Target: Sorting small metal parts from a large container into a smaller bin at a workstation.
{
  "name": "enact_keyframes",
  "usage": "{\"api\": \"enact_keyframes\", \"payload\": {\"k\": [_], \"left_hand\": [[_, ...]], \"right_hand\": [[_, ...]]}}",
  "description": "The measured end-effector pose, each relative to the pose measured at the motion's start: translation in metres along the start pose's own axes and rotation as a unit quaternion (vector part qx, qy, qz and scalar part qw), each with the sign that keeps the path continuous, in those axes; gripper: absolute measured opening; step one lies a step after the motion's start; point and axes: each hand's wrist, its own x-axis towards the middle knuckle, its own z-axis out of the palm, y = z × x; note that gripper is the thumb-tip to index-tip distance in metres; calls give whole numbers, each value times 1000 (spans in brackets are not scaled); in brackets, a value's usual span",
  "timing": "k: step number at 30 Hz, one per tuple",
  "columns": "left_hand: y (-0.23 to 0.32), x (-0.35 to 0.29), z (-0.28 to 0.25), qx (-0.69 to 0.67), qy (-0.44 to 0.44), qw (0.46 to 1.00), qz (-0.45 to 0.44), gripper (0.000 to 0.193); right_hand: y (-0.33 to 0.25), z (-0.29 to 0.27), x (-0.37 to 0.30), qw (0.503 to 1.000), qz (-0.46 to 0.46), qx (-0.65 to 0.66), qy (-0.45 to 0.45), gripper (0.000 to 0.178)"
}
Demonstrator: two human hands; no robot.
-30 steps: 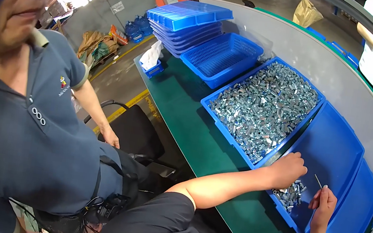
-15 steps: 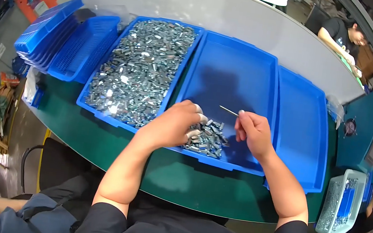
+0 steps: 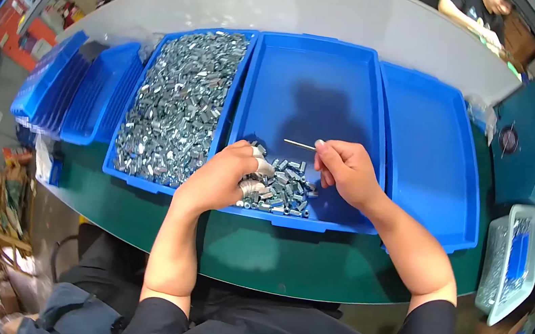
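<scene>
My right hand [image 3: 347,171] pinches a thin metal rod [image 3: 299,145] between thumb and forefinger, its tip pointing left above the middle blue tray [image 3: 271,65]. Inside that tray, at the near left, lies a loose pile of small elongated metal pieces [image 3: 288,190]. White coverings sit on fingers of my left hand [image 3: 229,172], which rests at the pile's left side. Its fingers are curved but apart, touching or just over the pieces; their undersides are hidden. To the left, another blue tray [image 3: 142,182] is filled with similar metal pieces.
A third blue tray [image 3: 426,155] lies at the right. Stacked blue baskets [image 3: 53,86] stand at the far left. Beyond the right table edge is a pale basket of metal pieces [image 3: 494,267], near a teal machine [image 3: 523,148]. A grey partition [image 3: 317,10] separates another person [image 3: 470,11].
The view has shifted, so the trays appear farther left. My left hand stays by the pile. The rod, still in my right hand, now lies closer to level.
</scene>
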Motion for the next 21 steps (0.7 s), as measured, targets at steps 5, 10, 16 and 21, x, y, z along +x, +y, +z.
{"api": "enact_keyframes", "payload": {"k": [5, 10, 16, 21], "left_hand": [[5, 2, 1, -20, 8, 1000, -4, 29], [8, 1, -2, -35, 14, 999, -7, 30], [-2, -4, -4, -19, 37, 999, -11, 28], [2, -1, -7, -52, 58, 997, -8, 25]], "right_hand": [[-1, 1, 6, 1000, 1, 9, 10, 44], [4, 2, 5, 1000, 14, -7, 1, 43], [-2, 6, 1, 999, 48, -10, -13, 43], [2, 7, 0, 999, 43, -2, -27, 42]]}}
